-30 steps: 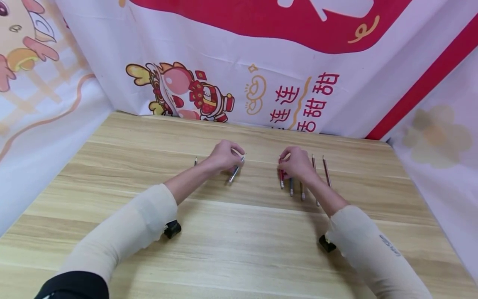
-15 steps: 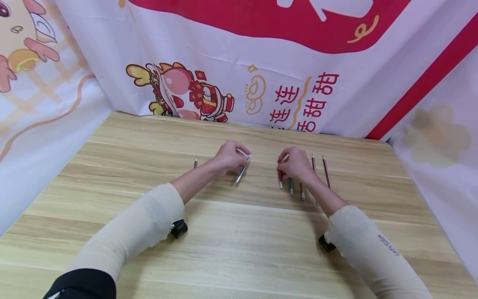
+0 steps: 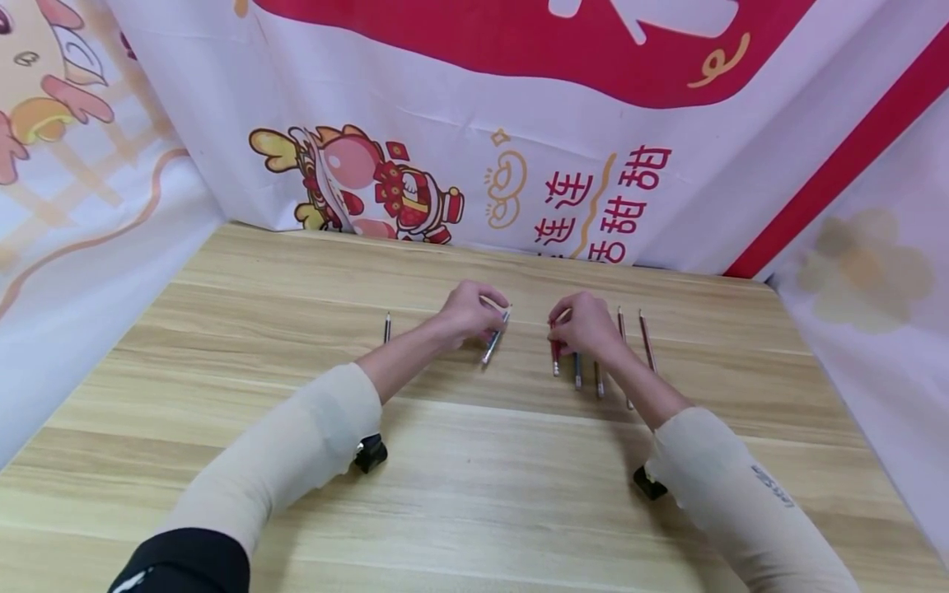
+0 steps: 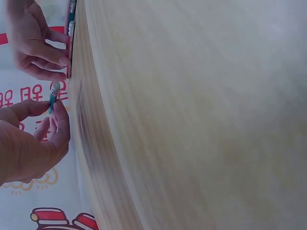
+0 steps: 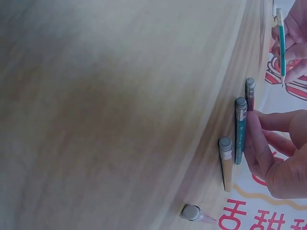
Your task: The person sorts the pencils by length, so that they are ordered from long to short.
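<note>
My left hand (image 3: 469, 315) pinches a green pencil (image 5: 282, 52) between thumb and fingers, tilted, its eraser end toward me in the head view. In the left wrist view that pencil's whitish eraser (image 4: 56, 86) points up. To its right, my right hand (image 3: 588, 323) pinches a red pencil (image 3: 555, 358), the leftmost of a row on the table. Right beside the fingers in the right wrist view lies a teal pencil (image 5: 241, 136), then a natural-wood pencil (image 5: 226, 167). Further right, a reddish-brown pencil (image 3: 647, 342) lies with its tip away from me; my right wrist partly covers the row.
A dark pencil (image 3: 387, 326) lies alone left of my left forearm, partly hidden by it. The wooden table (image 3: 474, 486) ends at a printed cloth backdrop (image 3: 460, 107). Black wrist cameras (image 3: 371, 453) hang under both sleeves.
My left hand has moved to the right with the green pencil, closer to the red one. More of the dark pencil now shows. The right hand has stayed almost still on the red pencil.
</note>
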Demonstrator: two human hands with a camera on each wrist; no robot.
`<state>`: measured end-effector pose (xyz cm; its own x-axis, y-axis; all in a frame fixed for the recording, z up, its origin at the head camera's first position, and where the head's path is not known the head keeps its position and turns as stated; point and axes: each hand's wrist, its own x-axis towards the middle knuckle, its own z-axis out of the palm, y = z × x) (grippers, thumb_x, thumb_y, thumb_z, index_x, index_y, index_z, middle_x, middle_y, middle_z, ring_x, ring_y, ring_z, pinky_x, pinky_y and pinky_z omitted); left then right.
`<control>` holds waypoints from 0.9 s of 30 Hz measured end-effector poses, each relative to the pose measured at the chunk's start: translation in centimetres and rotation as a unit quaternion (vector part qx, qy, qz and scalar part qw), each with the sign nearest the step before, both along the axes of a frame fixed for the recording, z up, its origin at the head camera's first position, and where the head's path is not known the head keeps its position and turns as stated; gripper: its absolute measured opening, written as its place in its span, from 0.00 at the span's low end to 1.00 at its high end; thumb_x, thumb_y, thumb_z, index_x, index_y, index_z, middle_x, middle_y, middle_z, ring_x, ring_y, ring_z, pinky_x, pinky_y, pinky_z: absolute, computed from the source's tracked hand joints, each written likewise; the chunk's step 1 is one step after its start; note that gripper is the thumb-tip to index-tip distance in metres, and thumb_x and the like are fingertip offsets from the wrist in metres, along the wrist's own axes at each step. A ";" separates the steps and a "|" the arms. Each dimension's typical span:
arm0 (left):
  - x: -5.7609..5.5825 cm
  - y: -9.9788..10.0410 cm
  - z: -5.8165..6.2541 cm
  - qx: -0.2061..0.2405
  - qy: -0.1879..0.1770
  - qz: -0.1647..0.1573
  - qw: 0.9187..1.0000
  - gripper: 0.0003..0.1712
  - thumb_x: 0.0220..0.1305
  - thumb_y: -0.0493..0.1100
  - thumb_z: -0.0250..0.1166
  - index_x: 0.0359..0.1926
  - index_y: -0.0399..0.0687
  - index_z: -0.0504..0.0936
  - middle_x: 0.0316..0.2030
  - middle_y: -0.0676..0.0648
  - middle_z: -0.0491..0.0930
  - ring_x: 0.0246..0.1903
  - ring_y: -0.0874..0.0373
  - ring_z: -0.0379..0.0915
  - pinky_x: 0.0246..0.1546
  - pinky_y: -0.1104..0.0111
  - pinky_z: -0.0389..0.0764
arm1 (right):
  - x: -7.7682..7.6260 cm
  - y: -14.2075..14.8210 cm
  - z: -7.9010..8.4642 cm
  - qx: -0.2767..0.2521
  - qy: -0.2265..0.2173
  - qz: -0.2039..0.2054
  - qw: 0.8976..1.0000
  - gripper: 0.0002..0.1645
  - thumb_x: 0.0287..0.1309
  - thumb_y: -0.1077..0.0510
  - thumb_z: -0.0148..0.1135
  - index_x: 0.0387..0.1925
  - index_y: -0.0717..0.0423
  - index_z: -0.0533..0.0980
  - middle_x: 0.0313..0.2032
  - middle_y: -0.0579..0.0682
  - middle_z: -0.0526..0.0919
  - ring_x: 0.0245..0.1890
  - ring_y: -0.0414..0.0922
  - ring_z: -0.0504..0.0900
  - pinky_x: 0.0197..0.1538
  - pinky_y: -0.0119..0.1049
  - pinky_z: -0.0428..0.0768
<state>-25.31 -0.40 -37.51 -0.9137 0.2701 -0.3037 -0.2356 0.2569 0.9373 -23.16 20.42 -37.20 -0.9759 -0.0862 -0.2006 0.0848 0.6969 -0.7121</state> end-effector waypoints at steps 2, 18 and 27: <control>0.0 0.2 0.0 0.001 -0.002 0.001 1.000 0.22 0.56 0.19 0.66 0.53 0.32 0.82 0.38 0.39 0.83 0.27 0.55 0.77 0.26 0.70 0.86 | 0.0 0.0 0.0 0.003 -0.004 0.003 1.000 0.15 0.58 0.72 0.70 0.48 0.70 0.81 0.39 0.64 0.86 0.28 0.47 0.87 0.33 0.36 0.91; -0.6 1.9 -0.6 0.013 -0.022 0.021 0.999 0.22 0.55 0.19 0.66 0.52 0.32 0.82 0.39 0.36 0.84 0.26 0.54 0.78 0.27 0.70 0.87 | -0.1 0.0 0.0 0.003 -0.014 0.006 1.000 0.17 0.57 0.73 0.71 0.49 0.69 0.82 0.40 0.62 0.85 0.29 0.46 0.87 0.34 0.35 0.91; -0.7 2.5 -0.5 0.003 -0.032 0.043 0.999 0.16 0.56 0.20 0.68 0.46 0.32 0.84 0.38 0.40 0.83 0.24 0.55 0.77 0.29 0.68 0.88 | -0.1 0.0 0.0 0.003 -0.011 0.012 1.000 0.17 0.58 0.72 0.71 0.50 0.69 0.82 0.40 0.62 0.84 0.29 0.47 0.87 0.34 0.34 0.90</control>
<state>-26.01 2.10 -37.98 -0.9120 0.1938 -0.3615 -0.3166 0.2279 0.9208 -23.27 20.42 -37.19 -0.9690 -0.1074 -0.2225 0.0840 0.7038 -0.7054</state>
